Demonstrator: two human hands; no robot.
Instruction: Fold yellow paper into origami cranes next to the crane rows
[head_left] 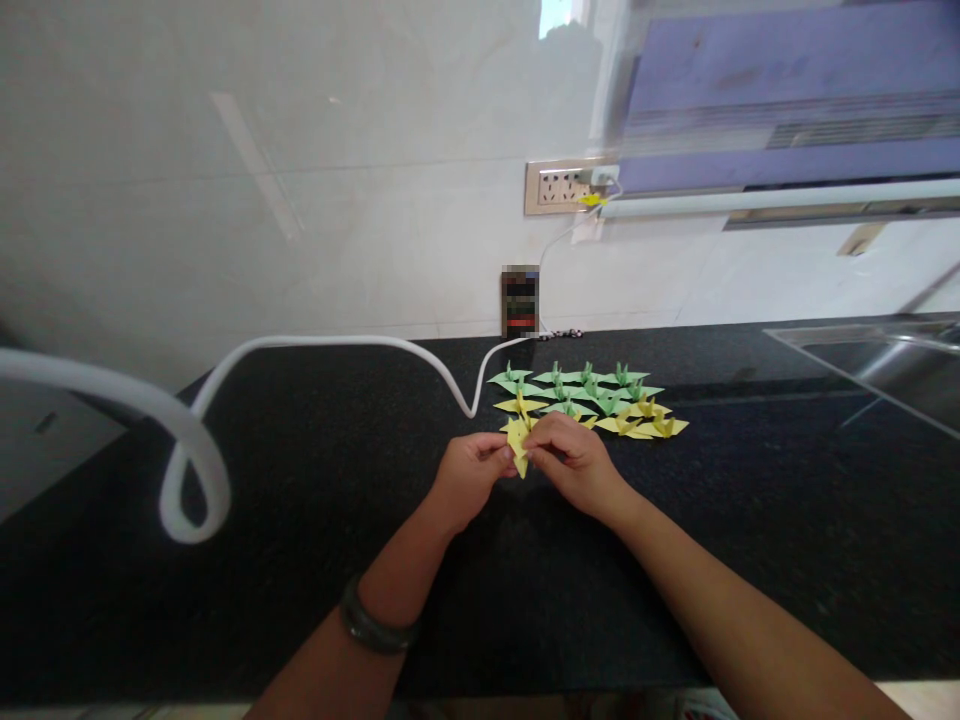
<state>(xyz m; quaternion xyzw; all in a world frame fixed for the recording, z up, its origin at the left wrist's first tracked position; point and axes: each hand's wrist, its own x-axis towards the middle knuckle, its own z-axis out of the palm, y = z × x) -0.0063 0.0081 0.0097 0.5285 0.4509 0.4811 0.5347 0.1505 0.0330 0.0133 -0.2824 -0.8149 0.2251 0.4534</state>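
A yellow folded paper crane (517,442) is held up between both hands, above the front of the dark countertop (480,590). My left hand (471,475) pinches its left side between thumb and fingers. From the right, my right hand (576,462) grips its other side with closed fingertips. Just behind the hands stand rows of finished cranes: green paper cranes (589,380) at the back and yellow paper cranes (664,427) nearer me. My right hand partly covers some of the yellow ones.
A thick white cable (330,341) loops over the counter's left side. Against the wall leans a phone-like device (520,300) with a blurred-out screen. Above it is a socket panel (551,188) with a plugged-in charger (604,176). A metal sink (900,365) lies at the right.
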